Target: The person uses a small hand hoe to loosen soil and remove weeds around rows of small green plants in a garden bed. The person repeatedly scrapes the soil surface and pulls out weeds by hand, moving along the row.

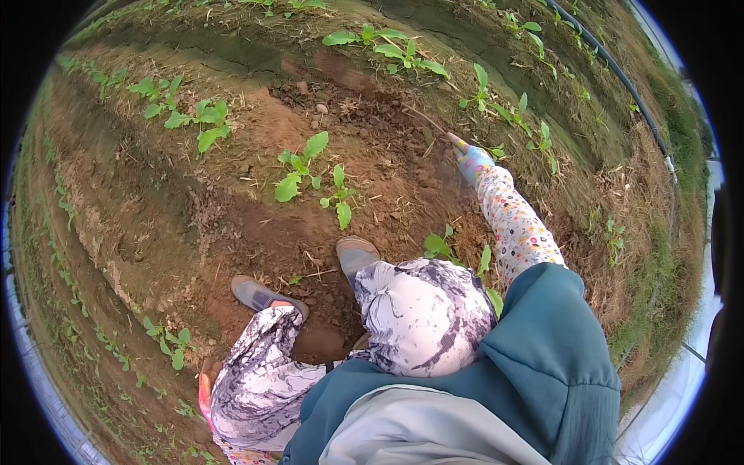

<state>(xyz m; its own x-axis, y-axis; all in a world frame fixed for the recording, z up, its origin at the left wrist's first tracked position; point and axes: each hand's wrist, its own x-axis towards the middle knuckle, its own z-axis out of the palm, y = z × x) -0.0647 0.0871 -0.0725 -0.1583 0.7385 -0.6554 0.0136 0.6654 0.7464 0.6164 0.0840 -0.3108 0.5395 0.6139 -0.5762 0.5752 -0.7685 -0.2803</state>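
My right hand, in a patterned glove, is shut on the handle of a thin-shafted hand tool. The shaft slants up and left toward dark, loosened soil; the working end cannot be made out against it. Below and left of the tool grow two leafy seedlings, a larger one and a smaller one. My left hand, in a pink glove, is beside my bent leg at the lower left. The leg hides much of it, so its grip does not show.
My shoes stand on bare soil close to the seedlings. More seedlings line the curved beds. A seedling grows right beside my knee. A dark hose runs along the right, near grass and white sheeting.
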